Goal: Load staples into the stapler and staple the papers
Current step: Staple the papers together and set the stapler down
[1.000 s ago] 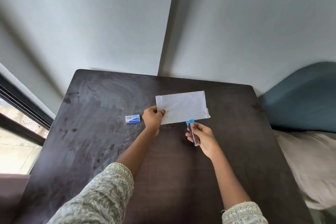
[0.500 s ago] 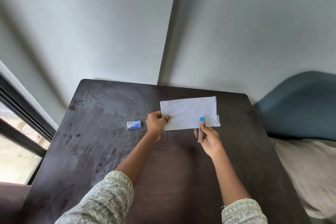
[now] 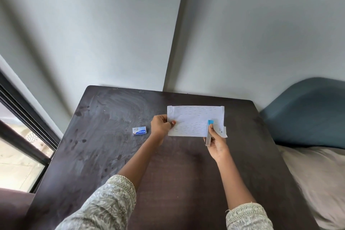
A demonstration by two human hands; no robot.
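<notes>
Head view: left hand (image 3: 160, 125) pinches the papers' (image 3: 194, 120) left edge above the table (image 3: 112, 155), right hand (image 3: 216, 144) fingers clamped on the stapler (image 3: 208, 132) at their lower right part, staple box (image 3: 139, 131) lying left.

Soft daylight enters from the window (image 3: 20, 147) at left, leaving a pale sheen on the dark table (image 3: 104, 117). Wide-angle distortion bends the edges; focus is sharp throughout.
</notes>
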